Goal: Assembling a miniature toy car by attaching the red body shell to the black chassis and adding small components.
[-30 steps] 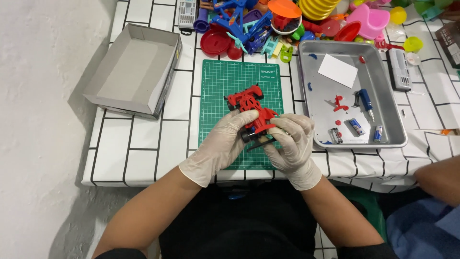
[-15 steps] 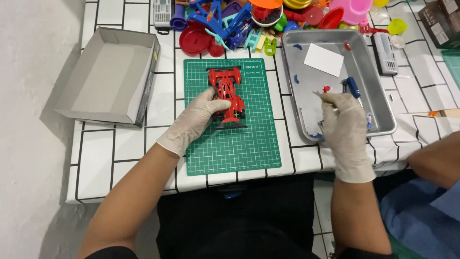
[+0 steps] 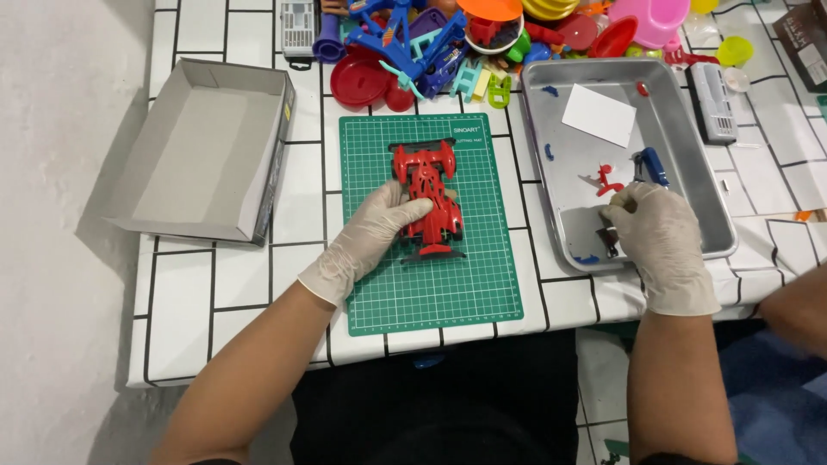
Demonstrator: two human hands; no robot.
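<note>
A red toy race car (image 3: 429, 196) lies on the green cutting mat (image 3: 431, 284). My left hand (image 3: 370, 237), in a white glove, rests on the car's left side and holds it down on the mat. Over in the metal tray (image 3: 715, 228), my gloved right hand (image 3: 659, 232) has its fingers curled around small parts; whether it grips one I cannot tell. By that hand lie a small red part (image 3: 607, 181), a blue-handled screwdriver (image 3: 650, 164) and a dark small piece (image 3: 608, 241).
An open grey cardboard box (image 3: 202, 151) sits left of the mat. A heap of coloured plastic toys (image 3: 457, 43) fills the table's far edge. A white card (image 3: 599, 114) lies in the tray. Another person's arm (image 3: 797, 310) shows at the right.
The car went from both hands down onto the mat. My right hand left it and moved right into the tray, then lower toward the small parts. My left hand stays on the car.
</note>
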